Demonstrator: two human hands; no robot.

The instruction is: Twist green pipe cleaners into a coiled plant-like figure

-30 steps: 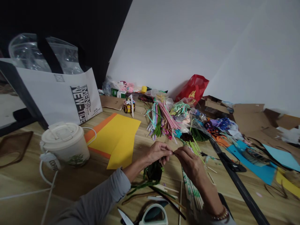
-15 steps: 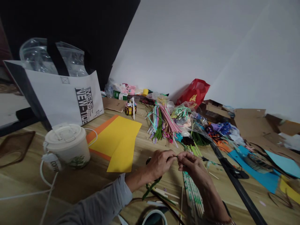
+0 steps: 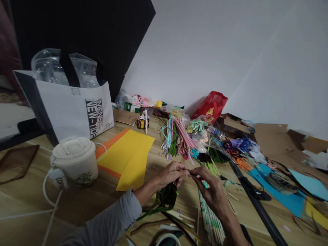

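My left hand [image 3: 174, 173] and my right hand [image 3: 206, 179] meet fingertip to fingertip above the wooden table. Between them they pinch something thin and dark, too small to make out. Beneath my left hand hangs a dark green fuzzy piece [image 3: 166, 196], its upper end hidden by the hand. Wrapped sticks in green-and-white paper [image 3: 211, 217] lie below my right hand. Loose pale sticks [image 3: 183, 216] and the rim of a cup [image 3: 167, 235] show at the bottom. Behind my hands are bundled coloured pipe cleaners [image 3: 176, 136].
On the left stand a lidded white container [image 3: 75, 162] with a cord and a white shopping bag [image 3: 74, 109]. Yellow sheets [image 3: 128, 153] lie mid-table. A black bar [image 3: 263, 208], blue paper [image 3: 276, 191] and cardboard [image 3: 271, 136] occupy the right. A red bag [image 3: 211, 106] leans at the wall.
The camera view has shifted slightly. The dark green piece under my left hand shows more fully. My right fingers have spread somewhat, while both hands' fingertips stay together.
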